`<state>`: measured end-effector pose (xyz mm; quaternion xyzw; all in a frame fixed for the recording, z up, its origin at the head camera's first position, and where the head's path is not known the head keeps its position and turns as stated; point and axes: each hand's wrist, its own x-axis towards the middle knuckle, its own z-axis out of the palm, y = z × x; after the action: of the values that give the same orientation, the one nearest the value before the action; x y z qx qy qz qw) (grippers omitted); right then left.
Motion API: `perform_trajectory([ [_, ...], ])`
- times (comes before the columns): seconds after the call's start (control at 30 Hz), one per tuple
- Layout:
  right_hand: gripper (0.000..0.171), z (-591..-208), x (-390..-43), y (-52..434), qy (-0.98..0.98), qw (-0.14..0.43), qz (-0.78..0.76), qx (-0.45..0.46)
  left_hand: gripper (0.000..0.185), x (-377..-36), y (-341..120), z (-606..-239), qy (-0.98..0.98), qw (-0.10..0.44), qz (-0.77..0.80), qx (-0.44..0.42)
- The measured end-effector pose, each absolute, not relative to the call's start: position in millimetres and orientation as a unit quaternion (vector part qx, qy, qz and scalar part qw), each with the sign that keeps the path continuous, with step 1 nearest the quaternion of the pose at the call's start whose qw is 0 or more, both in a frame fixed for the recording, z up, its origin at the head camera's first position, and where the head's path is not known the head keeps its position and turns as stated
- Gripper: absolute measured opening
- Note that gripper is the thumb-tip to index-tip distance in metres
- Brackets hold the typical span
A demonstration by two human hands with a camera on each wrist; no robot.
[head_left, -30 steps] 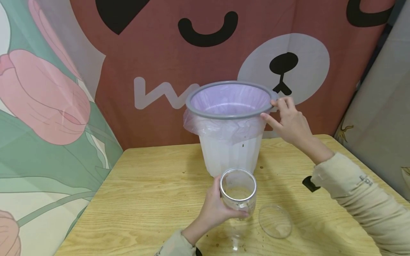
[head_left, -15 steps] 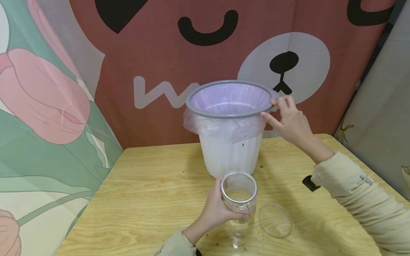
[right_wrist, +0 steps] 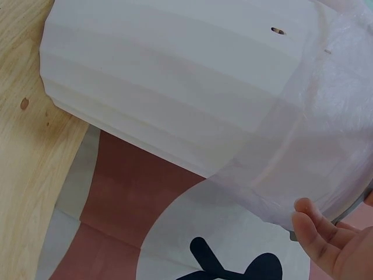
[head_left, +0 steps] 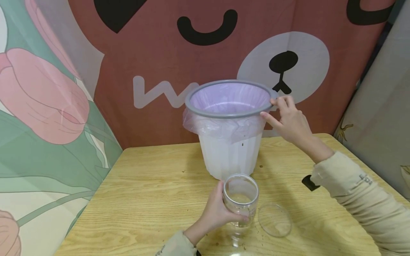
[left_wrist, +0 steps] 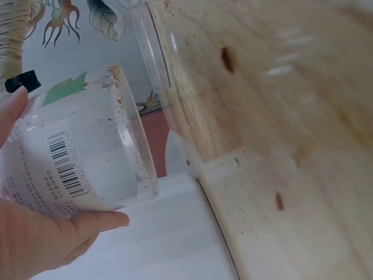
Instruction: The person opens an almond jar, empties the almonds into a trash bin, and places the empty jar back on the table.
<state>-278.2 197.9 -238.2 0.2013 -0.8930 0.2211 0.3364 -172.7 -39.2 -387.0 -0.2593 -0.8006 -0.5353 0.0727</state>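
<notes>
My left hand (head_left: pixel 215 212) grips a clear plastic jar (head_left: pixel 241 204) around its side, mouth up, in front of the bin. The left wrist view shows a printed barcode label on the jar (left_wrist: pixel 78 169) and brown crumbs along its base. My right hand (head_left: pixel 291 121) pinches the grey rim (head_left: pixel 230 116) of a white trash can (head_left: pixel 229 156) at its right side. A thin purple bag (head_left: pixel 232 97) lines the can and folds over the rim. To the right of the jar, a clear round lid (head_left: pixel 274 220) lies flat on the table.
Brown crumbs (left_wrist: pixel 280 201) are scattered on the wooden table (head_left: pixel 144 199), and a few specks (right_wrist: pixel 278 31) cling to the can's outside. Behind the table hangs a reddish printed cloth (head_left: pixel 153 53), with further curtains at left and right.
My left hand has lowered the jar slightly toward the table and nearer to me, with its mouth still up. The right hand stays at the can's rim.
</notes>
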Motion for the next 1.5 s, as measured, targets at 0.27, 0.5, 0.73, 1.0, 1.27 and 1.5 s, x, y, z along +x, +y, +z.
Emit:
perform_trajectory([
  [0.27,0.058,-238.5,-278.4,197.9,-0.893,0.337,0.219,0.201,0.09,-170.8,-39.4,-388.8,-0.829,0.067,-0.503,-0.236],
  [0.5,0.059,-238.9,-278.4,198.2,-0.895,0.337,0.216,0.199,0.088,-170.3,-40.2,-389.7,-0.827,0.056,-0.503,-0.244],
  [0.73,0.059,-239.1,-278.1,198.8,-0.895,0.337,0.216,0.198,0.088,-169.9,-40.9,-390.0,-0.829,0.052,-0.5,-0.245],
  [1.0,0.059,-239.0,-278.2,198.8,-0.894,0.337,0.217,0.2,0.094,-169.7,-41.2,-392.0,-0.84,0.052,-0.483,-0.243],
  [1.27,0.059,-239.1,-278.3,198.5,-0.891,0.342,0.217,0.205,0.099,-169.4,-40.9,-395.4,-0.851,0.042,-0.468,-0.235],
  [1.5,0.059,-239.4,-279.1,198.6,-0.89,0.346,0.215,0.206,0.098,-170.3,-41.1,-395.4,-0.849,0.034,-0.47,-0.238],
])
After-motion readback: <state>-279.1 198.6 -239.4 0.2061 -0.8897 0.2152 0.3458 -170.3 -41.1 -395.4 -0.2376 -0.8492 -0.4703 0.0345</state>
